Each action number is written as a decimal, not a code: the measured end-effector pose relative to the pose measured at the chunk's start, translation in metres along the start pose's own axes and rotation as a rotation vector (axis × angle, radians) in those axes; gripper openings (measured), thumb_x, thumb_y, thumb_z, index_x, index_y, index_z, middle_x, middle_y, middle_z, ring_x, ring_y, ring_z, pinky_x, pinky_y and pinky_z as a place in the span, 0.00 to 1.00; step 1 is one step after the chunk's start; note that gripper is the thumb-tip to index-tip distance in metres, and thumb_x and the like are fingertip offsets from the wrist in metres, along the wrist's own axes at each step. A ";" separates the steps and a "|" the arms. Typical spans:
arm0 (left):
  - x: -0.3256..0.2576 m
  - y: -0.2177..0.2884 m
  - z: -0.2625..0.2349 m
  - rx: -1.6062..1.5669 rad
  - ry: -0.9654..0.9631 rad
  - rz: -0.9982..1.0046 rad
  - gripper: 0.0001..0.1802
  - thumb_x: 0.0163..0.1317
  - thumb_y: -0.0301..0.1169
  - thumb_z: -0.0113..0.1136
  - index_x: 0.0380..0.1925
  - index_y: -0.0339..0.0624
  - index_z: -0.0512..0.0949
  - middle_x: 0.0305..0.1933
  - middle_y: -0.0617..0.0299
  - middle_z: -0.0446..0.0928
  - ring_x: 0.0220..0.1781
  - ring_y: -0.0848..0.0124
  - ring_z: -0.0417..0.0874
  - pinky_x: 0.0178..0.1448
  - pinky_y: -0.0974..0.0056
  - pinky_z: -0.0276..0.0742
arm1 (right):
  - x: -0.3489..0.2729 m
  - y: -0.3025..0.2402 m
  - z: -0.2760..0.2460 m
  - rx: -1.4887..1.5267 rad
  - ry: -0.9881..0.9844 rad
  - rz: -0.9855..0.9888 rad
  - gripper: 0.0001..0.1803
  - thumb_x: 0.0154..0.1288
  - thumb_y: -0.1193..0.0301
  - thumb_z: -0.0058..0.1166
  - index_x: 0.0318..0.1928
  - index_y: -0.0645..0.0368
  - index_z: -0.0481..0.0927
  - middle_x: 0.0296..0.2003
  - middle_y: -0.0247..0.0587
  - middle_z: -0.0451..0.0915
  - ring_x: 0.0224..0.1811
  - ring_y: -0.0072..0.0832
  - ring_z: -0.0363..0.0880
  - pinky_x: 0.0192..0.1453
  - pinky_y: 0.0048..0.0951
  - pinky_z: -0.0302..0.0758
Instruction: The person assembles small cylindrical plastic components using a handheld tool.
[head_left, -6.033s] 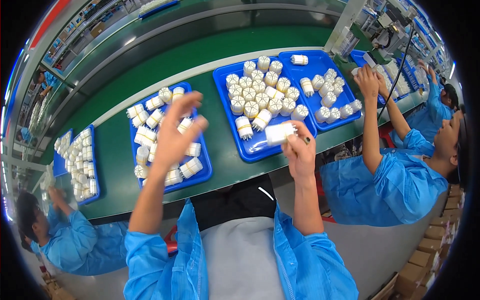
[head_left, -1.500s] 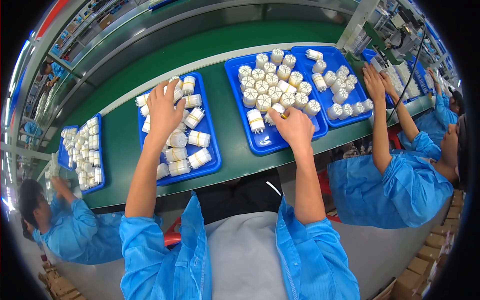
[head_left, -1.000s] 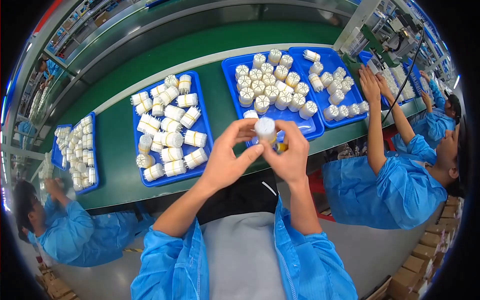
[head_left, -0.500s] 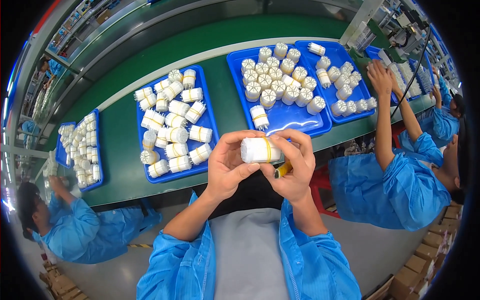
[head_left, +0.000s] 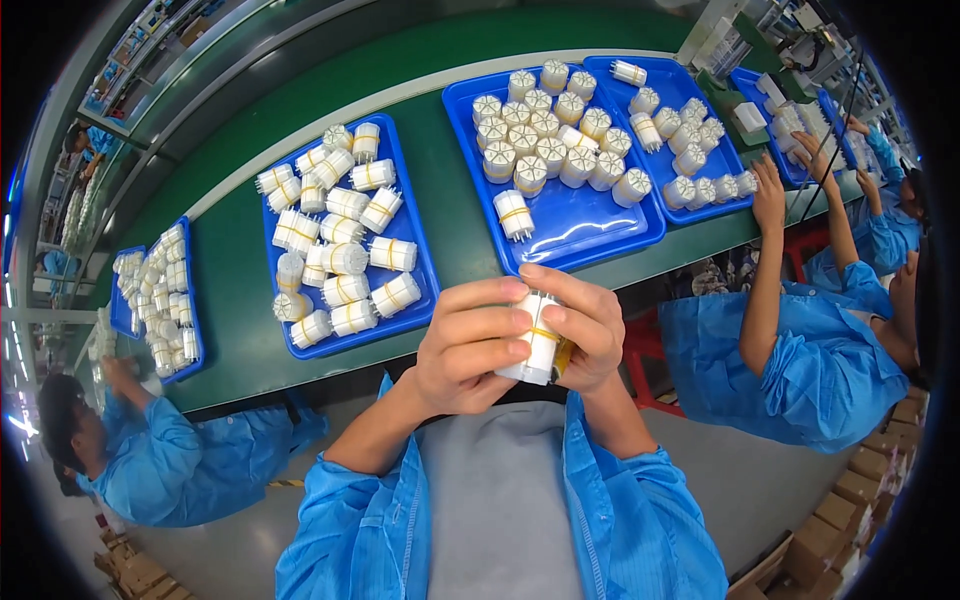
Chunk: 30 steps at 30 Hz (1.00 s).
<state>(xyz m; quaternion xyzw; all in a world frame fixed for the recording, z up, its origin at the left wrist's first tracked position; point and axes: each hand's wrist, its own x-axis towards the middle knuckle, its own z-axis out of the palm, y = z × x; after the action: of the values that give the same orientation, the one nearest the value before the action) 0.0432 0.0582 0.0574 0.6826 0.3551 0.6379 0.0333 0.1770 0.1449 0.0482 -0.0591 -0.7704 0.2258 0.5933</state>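
The white bundle (head_left: 541,352) is held in front of the grey shirt (head_left: 493,480), just short of the near edge of the green table (head_left: 430,180), and is gripped from both sides at once. Its long axis is pointed away from the body with a slight tilt, one end being turned toward the shirt and the other toward the middle tray (head_left: 585,228). Its left side is covered by the curled fingers of the left hand (head_left: 465,345), while its right side and far end are pinched by the thumb and forefinger of the right hand (head_left: 588,325), so neither hand is nearer. A yellow thing (head_left: 565,354) is partly hidden behind the right thumb, and its shape cannot be told. In the middle tray, a banded bundle (head_left: 514,215) is left apart from the standing cluster. The left tray (head_left: 412,215) is set beyond the left hand, and the right tray (head_left: 670,90) is placed just beside the middle one. Compared with half a second ago, the held bundle is turned from crosswise to lengthwise, and more of the yellow thing is concealed
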 end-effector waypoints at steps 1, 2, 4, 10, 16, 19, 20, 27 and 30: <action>0.000 0.001 0.001 -0.001 0.000 -0.005 0.29 0.48 0.18 0.74 0.50 0.45 0.74 0.54 0.55 0.76 0.59 0.51 0.79 0.57 0.55 0.80 | 0.000 0.001 0.001 0.000 -0.002 0.004 0.25 0.55 0.69 0.70 0.53 0.53 0.75 0.51 0.56 0.83 0.36 0.35 0.88 0.29 0.26 0.79; 0.000 0.001 0.003 0.019 0.004 0.016 0.28 0.48 0.19 0.74 0.49 0.45 0.75 0.54 0.56 0.76 0.58 0.51 0.78 0.57 0.55 0.80 | 0.000 0.001 0.003 0.050 -0.003 0.001 0.26 0.55 0.68 0.70 0.54 0.52 0.74 0.51 0.57 0.83 0.37 0.37 0.88 0.30 0.27 0.80; 0.002 0.002 0.004 0.038 0.008 0.033 0.27 0.48 0.19 0.74 0.49 0.45 0.75 0.54 0.57 0.76 0.58 0.52 0.78 0.57 0.56 0.80 | 0.002 0.002 0.005 0.099 -0.006 0.002 0.27 0.55 0.67 0.71 0.54 0.52 0.73 0.52 0.58 0.83 0.37 0.38 0.88 0.31 0.28 0.81; 0.012 0.007 -0.004 0.211 -0.067 -0.031 0.26 0.46 0.22 0.75 0.46 0.47 0.76 0.54 0.55 0.75 0.58 0.52 0.78 0.55 0.58 0.78 | -0.003 0.008 -0.005 0.377 -0.111 0.141 0.22 0.54 0.70 0.70 0.51 0.55 0.80 0.52 0.58 0.82 0.39 0.42 0.88 0.37 0.30 0.83; 0.007 -0.011 -0.001 0.063 -0.029 -0.105 0.30 0.45 0.21 0.76 0.49 0.43 0.71 0.46 0.50 0.80 0.42 0.54 0.84 0.41 0.56 0.81 | 0.000 -0.006 -0.037 0.431 0.075 0.503 0.17 0.60 0.66 0.60 0.20 0.58 0.69 0.20 0.36 0.72 0.21 0.28 0.68 0.26 0.30 0.64; 0.005 -0.002 0.001 0.133 -0.083 -0.242 0.30 0.42 0.19 0.75 0.47 0.40 0.73 0.44 0.51 0.79 0.40 0.54 0.83 0.40 0.57 0.80 | 0.016 -0.031 -0.040 0.772 0.274 0.454 0.29 0.69 0.53 0.51 0.16 0.54 0.60 0.15 0.30 0.66 0.18 0.25 0.61 0.24 0.31 0.55; 0.007 0.000 0.001 0.131 -0.078 -0.245 0.30 0.42 0.19 0.75 0.47 0.40 0.73 0.44 0.51 0.79 0.40 0.54 0.83 0.40 0.57 0.80 | 0.025 -0.038 -0.037 0.925 0.337 0.409 0.32 0.72 0.47 0.46 0.15 0.52 0.57 0.14 0.29 0.65 0.17 0.25 0.60 0.24 0.31 0.54; 0.012 0.013 0.007 0.258 -0.158 -0.306 0.27 0.37 0.15 0.70 0.44 0.35 0.78 0.41 0.53 0.76 0.38 0.56 0.80 0.38 0.59 0.78 | 0.036 -0.051 -0.016 0.976 0.289 0.369 0.32 0.76 0.49 0.41 0.14 0.48 0.54 0.12 0.24 0.58 0.16 0.21 0.53 0.25 0.27 0.54; 0.010 0.012 0.005 0.285 -0.159 -0.310 0.27 0.37 0.15 0.68 0.44 0.35 0.78 0.41 0.53 0.76 0.38 0.56 0.79 0.38 0.59 0.78 | 0.034 -0.050 -0.012 0.979 0.276 0.367 0.32 0.77 0.49 0.40 0.15 0.48 0.54 0.12 0.25 0.58 0.16 0.21 0.54 0.24 0.27 0.55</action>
<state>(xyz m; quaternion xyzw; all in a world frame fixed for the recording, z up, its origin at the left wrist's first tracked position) 0.0527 0.0565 0.0712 0.6656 0.5388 0.5126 0.0620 0.1873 0.1160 0.1021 0.0614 -0.4669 0.6485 0.5980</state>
